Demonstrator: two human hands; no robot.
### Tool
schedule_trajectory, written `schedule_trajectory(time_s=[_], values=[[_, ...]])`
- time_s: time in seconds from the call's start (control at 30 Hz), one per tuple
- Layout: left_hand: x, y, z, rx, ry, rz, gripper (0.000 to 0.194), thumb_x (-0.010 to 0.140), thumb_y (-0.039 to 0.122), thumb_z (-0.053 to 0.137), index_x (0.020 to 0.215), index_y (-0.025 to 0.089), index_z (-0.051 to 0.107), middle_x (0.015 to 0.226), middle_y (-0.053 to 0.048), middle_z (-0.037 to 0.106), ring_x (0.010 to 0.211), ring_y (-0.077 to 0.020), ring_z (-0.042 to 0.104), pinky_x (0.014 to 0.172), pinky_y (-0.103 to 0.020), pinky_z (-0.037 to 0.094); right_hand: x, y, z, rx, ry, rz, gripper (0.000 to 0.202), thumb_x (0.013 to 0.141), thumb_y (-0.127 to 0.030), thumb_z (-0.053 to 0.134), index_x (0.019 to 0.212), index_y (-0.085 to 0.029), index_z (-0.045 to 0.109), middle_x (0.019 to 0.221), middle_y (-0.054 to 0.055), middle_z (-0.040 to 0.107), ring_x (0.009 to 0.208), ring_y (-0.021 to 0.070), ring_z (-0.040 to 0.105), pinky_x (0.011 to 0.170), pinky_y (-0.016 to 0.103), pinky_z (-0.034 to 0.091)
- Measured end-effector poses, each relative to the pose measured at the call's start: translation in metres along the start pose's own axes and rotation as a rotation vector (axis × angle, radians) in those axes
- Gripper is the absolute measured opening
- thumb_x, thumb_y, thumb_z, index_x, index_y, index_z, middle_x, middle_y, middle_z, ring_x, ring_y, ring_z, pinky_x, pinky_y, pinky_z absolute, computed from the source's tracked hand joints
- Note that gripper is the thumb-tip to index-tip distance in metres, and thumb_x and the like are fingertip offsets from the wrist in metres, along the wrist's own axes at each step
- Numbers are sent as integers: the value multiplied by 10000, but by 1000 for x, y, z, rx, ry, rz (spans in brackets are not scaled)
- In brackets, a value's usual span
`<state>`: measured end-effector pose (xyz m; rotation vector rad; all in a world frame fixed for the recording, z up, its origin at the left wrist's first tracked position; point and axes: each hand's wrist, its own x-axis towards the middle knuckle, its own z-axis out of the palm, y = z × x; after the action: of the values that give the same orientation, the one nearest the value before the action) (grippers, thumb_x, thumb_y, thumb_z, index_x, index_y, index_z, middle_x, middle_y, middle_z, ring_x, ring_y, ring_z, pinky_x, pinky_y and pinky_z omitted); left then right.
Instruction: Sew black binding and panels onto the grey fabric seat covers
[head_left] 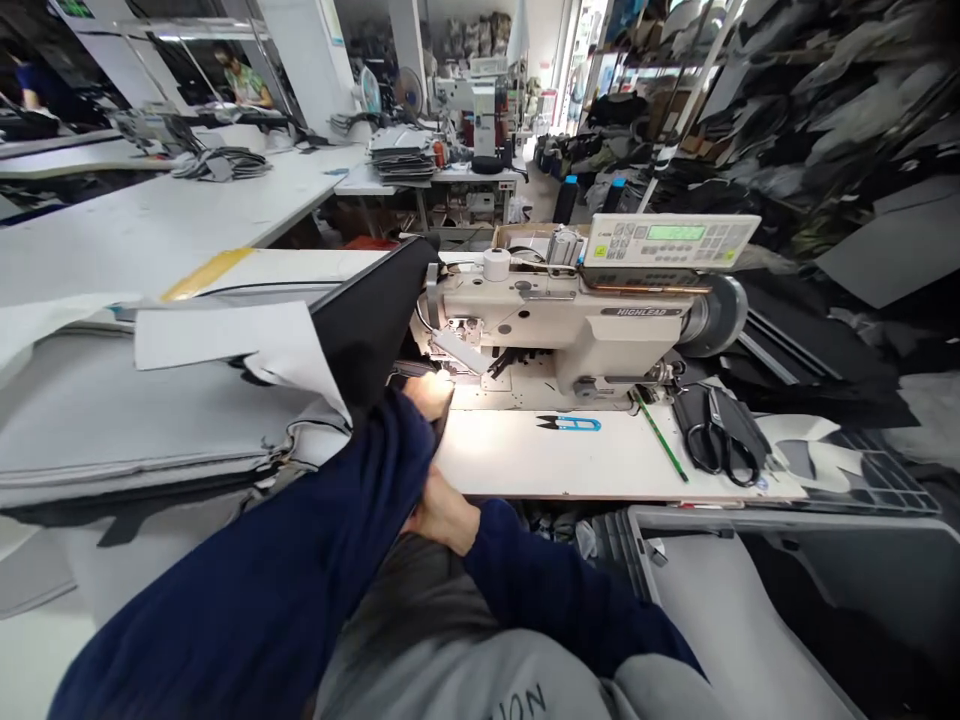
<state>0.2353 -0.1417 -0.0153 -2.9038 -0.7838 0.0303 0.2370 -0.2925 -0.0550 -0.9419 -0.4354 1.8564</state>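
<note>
My left hand (427, 393) is by the needle area of a beige sewing machine (517, 320), its fingers curled on a black fabric piece (375, 340) whose large panel stands up to the left of the machine head. Below it, at the table's front edge, my right hand (444, 512) is closed on the lower part of the same dark fabric. My left sleeve and the cloth hide its fingertips. Blue thread snips (568, 423) lie on the table right of both hands. The machine's lamp brightly lights the sewing spot.
Stacked grey panels (150, 410) fill the left side. Black scissors (720, 440) and a green pencil (660, 436) lie to the right. A grey bin (795, 520) with fabric pieces stands at front right. A control panel (671, 241) tops the machine. Two people sit far left.
</note>
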Motion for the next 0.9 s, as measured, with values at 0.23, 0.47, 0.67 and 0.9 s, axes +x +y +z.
schedule_trajectory(time_s=[0.23, 0.47, 0.67, 0.9], values=[[-3, -49, 14, 177, -88, 50, 516, 793, 4, 394, 1255, 205, 508, 1057, -137, 571, 720, -227, 638, 587, -337, 487, 9, 6, -13, 196, 0, 75, 294, 662, -42, 567, 929, -158, 537, 704, -9, 612, 571, 141, 589, 488, 346, 565], [30, -49, 15, 218, -126, 187, 423, 834, 62, 376, 1184, 203, 567, 1081, -142, 606, 787, -247, 645, 561, -317, 463, 7, 0, -16, 215, -7, 120, 304, 647, -23, 559, 924, -146, 544, 687, -12, 592, 569, 149, 593, 477, 369, 573], [16, -52, 41, 19, 120, -112, 336, 879, 158, 412, 1157, 226, 589, 1008, -89, 619, 845, -210, 623, 613, -283, 422, 10, -11, -17, 176, -39, 151, 217, 646, -26, 554, 845, -113, 559, 633, 1, 587, 527, 151, 579, 435, 350, 563], [22, -59, 55, -114, 284, -130, 275, 886, 164, 392, 873, 170, 667, 966, -95, 620, 898, -198, 587, 754, -279, 448, 14, -18, -15, 151, -49, 178, 187, 658, -23, 541, 823, -106, 572, 606, 2, 591, 538, 142, 584, 515, 369, 592]])
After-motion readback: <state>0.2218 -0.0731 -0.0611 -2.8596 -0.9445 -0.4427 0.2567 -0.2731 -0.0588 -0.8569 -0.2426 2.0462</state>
